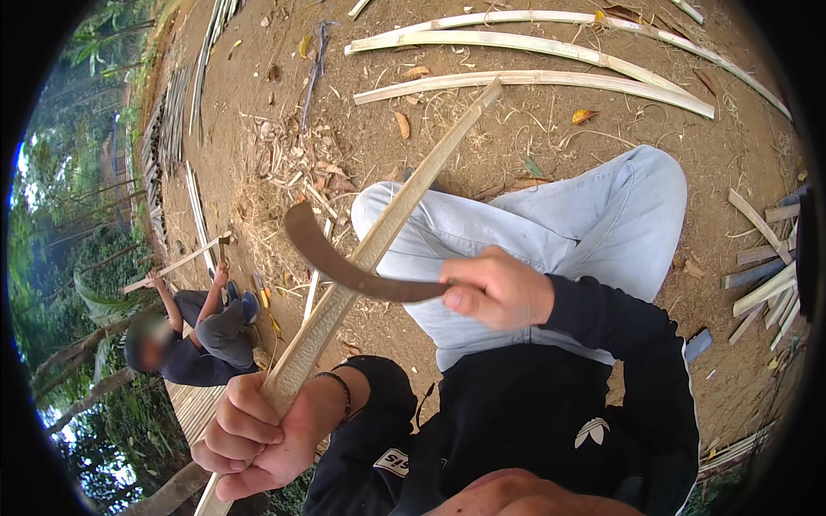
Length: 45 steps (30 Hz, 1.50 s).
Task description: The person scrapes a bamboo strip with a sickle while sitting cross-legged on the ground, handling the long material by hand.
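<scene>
My right hand (495, 291) wraps the curved knife (344, 267) so its handle is hidden in my fist. My left hand (249, 434) covers part of the bamboo slat (379, 236), whose lower end runs off the bottom edge. The bamboo strips (551, 79) on the ground are cut by the dark rim at right. The seated person's (202, 331) face is blurred.

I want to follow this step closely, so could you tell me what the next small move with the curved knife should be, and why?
Probably a short push of the curved knife up along the bamboo strip, away from the body. The right hand holds its blade across the strip's edge, and the left hand grips the strip's lower end, below the blade.
</scene>
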Each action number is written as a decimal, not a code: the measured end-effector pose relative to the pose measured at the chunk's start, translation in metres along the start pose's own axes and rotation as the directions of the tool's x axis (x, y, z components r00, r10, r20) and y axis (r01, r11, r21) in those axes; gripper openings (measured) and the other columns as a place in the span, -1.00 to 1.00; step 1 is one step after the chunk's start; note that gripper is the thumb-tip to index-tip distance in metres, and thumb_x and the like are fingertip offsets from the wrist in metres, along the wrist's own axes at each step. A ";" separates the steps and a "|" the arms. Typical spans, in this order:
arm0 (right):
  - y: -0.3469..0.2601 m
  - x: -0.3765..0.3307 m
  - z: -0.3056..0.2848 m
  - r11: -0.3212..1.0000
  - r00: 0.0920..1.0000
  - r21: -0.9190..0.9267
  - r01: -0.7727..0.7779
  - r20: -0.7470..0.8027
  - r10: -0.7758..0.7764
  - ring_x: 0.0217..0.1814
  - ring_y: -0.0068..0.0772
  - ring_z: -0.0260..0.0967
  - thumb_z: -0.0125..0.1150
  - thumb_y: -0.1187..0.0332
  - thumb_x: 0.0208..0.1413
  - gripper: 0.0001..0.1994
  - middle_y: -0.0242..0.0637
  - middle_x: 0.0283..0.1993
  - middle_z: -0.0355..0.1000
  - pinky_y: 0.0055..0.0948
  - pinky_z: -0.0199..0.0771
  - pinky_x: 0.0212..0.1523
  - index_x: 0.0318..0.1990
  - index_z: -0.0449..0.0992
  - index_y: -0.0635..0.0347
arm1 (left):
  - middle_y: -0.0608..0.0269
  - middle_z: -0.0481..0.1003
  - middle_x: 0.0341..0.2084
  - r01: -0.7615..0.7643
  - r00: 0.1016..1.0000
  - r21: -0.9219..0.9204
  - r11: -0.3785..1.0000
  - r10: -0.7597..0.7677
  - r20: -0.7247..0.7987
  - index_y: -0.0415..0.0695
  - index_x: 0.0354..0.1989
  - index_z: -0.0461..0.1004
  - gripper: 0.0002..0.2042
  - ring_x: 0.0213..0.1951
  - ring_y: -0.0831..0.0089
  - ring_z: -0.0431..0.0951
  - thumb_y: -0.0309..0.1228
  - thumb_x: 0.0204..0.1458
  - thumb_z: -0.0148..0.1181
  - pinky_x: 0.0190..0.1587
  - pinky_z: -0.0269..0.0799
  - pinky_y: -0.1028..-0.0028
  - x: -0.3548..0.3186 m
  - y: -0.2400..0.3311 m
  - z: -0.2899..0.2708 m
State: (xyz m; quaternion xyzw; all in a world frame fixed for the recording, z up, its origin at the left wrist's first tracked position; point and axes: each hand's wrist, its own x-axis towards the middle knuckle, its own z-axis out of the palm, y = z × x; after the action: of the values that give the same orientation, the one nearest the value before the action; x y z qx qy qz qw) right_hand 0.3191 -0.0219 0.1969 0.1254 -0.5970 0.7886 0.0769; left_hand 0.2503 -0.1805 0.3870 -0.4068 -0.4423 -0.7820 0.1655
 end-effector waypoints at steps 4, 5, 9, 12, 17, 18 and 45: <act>0.008 0.004 -0.016 0.975 0.976 -0.052 -0.217 -0.013 0.217 -0.57 -0.08 0.31 -0.04 0.12 0.23 -0.63 -0.11 -0.60 0.34 -0.28 0.27 -0.50 -0.41 0.43 0.28 | 0.54 0.11 -0.87 -0.020 1.000 -0.001 1.000 0.020 -0.016 0.01 -0.61 0.19 -0.68 -0.84 0.72 0.10 -0.17 0.11 0.05 -0.74 -0.08 0.68 -0.006 0.002 0.010; 0.012 0.010 -0.019 0.953 0.950 0.021 -0.302 -0.073 0.303 -0.57 -0.12 0.32 -0.03 0.16 0.22 -0.67 -0.10 -0.59 0.34 -0.28 0.27 -0.49 -0.40 0.43 0.27 | 0.54 0.11 -0.86 -0.010 1.000 0.016 1.000 0.011 -0.022 0.01 -0.61 0.19 -0.68 -0.84 0.71 0.11 -0.16 0.10 0.07 -0.74 -0.08 0.68 -0.006 0.004 0.009; 0.001 -0.011 -0.004 0.986 0.986 0.052 -0.161 0.062 0.157 -0.57 -0.16 0.31 -0.04 0.18 0.25 -0.68 -0.09 -0.57 0.35 -0.30 0.26 -0.49 -0.38 0.43 0.27 | 0.54 0.12 -0.85 -0.021 0.999 -0.014 1.000 0.021 -0.032 0.01 -0.61 0.19 -0.67 -0.84 0.71 0.10 -0.15 0.11 0.06 -0.73 -0.07 0.68 -0.011 0.005 0.005; 0.034 -0.001 -0.017 0.984 0.976 -0.042 -0.174 -0.137 0.167 -0.69 -0.59 0.16 -0.14 -0.12 0.26 -0.47 -0.44 -0.73 0.19 -0.52 0.17 -0.62 -0.48 0.30 0.22 | 0.54 0.11 -0.84 -0.005 1.000 -0.015 1.000 0.005 -0.022 0.01 -0.62 0.19 -0.66 -0.82 0.71 0.08 -0.13 0.13 0.03 -0.70 -0.07 0.66 -0.014 0.004 0.009; 0.011 -0.006 -0.005 0.976 0.978 0.058 -0.210 -0.006 0.211 -0.72 -0.63 0.15 -0.20 -0.09 0.28 -0.49 -0.48 -0.72 0.21 -0.56 0.19 -0.65 -0.51 0.31 0.16 | 0.54 0.10 -0.84 0.014 1.000 -0.029 0.999 -0.013 0.005 0.01 -0.62 0.18 -0.65 -0.82 0.71 0.08 -0.12 0.14 0.02 -0.69 -0.07 0.65 -0.010 0.008 -0.004; 0.014 -0.006 -0.006 0.980 0.980 -0.029 -0.195 -0.048 0.194 -0.72 -0.64 0.15 -0.20 -0.09 0.28 -0.49 -0.48 -0.72 0.21 -0.56 0.19 -0.65 -0.51 0.31 0.16 | 0.54 0.10 -0.84 -0.002 1.000 -0.016 1.000 0.002 -0.008 0.01 -0.61 0.17 -0.66 -0.84 0.71 0.09 -0.14 0.14 0.03 -0.71 -0.08 0.66 -0.010 0.007 -0.004; 0.101 0.036 -0.055 0.865 0.881 -0.240 -0.441 -0.300 0.366 -0.65 -0.33 0.27 -0.12 -0.03 0.27 -0.52 -0.27 -0.69 0.22 -0.29 0.26 -0.51 -0.43 0.36 0.27 | 0.58 0.08 -0.85 0.197 0.969 -0.190 0.962 -0.163 0.184 0.08 -0.66 0.10 -0.62 -0.81 0.75 0.08 -0.10 0.12 0.04 -0.66 -0.04 0.67 0.070 -0.032 -0.106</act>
State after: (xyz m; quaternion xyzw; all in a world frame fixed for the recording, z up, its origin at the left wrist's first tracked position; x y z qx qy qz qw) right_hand 0.2516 0.0024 0.1003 -0.1142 -0.7089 0.6960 0.0002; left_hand 0.1349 -0.2434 0.3946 -0.4437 -0.4062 -0.7987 0.0129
